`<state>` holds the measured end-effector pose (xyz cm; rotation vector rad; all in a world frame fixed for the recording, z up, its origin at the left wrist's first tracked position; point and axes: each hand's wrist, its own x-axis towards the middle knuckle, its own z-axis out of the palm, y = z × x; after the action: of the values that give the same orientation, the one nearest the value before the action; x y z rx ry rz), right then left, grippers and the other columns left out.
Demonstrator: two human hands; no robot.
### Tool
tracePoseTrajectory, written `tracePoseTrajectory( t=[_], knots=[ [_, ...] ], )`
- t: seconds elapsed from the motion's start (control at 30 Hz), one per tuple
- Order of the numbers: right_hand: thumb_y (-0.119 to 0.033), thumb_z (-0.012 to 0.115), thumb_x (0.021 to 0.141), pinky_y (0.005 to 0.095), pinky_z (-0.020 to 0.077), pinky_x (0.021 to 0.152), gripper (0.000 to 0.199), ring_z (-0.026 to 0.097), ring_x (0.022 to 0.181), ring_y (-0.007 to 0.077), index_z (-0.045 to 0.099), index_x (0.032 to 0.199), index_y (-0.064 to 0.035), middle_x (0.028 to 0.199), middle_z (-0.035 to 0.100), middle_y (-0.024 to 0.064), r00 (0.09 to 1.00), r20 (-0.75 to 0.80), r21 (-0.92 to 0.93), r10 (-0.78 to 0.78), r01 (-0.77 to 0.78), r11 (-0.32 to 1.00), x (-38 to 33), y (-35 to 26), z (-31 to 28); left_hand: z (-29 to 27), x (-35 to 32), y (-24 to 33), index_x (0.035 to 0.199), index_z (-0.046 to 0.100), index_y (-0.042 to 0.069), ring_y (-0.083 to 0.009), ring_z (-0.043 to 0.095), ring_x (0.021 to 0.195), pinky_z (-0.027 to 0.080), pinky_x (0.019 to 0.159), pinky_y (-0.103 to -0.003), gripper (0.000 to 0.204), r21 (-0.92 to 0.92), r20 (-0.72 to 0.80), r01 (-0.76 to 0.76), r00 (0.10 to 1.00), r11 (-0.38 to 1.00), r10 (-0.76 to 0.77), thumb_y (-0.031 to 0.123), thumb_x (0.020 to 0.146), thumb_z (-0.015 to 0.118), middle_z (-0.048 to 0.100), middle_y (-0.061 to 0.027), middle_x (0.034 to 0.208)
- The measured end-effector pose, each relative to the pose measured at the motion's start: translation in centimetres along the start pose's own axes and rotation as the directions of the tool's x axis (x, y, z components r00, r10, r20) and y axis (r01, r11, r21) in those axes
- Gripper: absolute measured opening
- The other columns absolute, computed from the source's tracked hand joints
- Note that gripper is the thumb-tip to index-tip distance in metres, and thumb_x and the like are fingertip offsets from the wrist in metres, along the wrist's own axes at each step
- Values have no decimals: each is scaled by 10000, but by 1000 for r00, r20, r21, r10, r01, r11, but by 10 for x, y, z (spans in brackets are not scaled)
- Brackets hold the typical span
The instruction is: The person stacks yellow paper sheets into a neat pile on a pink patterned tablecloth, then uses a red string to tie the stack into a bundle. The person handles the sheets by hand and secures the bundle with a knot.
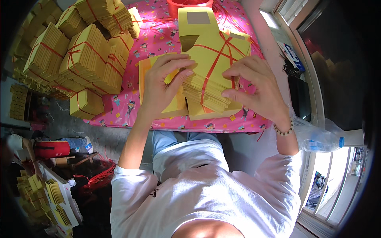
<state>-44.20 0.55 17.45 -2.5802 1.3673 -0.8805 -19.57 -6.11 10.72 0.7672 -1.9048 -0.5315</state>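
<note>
A thick bundle of yellow paper envelopes (217,53), crossed by red plastic ribbon (212,73), lies tilted in front of me with its layered edges facing me. My left hand (164,79) is at its left corner, fingers curled and thumb against the edge. On the other side my right hand (256,85) curves round the right part, with fingertips close to the ribbon and thumb at the layered edge. Under the bundle are more flat yellow pieces (174,109). Behind it stands a yellow stack with a grey rectangle (198,18) on top.
Tied yellow bundles (85,51) are piled at the left of the pink patterned tablecloth (129,91). A red basin (188,3) and loose red ribbons are at the back. To the right, a clear plastic bottle (321,141) lies by the window. Another person's leg (75,142) shows at lower left.
</note>
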Motion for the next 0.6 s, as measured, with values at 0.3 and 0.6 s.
tracePoseTrajectory(
  t=[0.3, 0.6],
  knots=[
    [-228, 791, 722, 333, 497, 737, 347, 625, 834, 262, 678, 983, -30, 950, 640, 95, 993, 101, -4, 61, -61, 998, 4, -1, -7, -10, 13, -2, 991, 722, 62, -215, 647, 933, 507, 808, -318, 201, -48, 130, 7, 991, 999, -1, 113, 797, 739, 689, -94, 997],
    [-179, 715, 807, 342, 521, 679, 243, 651, 805, 267, 663, 997, -36, 954, 657, 89, 996, 85, -143, 1, 12, 990, -2, -10, -2, -22, 30, 5, 961, 740, 73, -212, 654, 870, 513, 789, -315, 170, 104, 282, -69, 959, 992, 37, 101, 793, 735, 693, -62, 932]
  ],
)
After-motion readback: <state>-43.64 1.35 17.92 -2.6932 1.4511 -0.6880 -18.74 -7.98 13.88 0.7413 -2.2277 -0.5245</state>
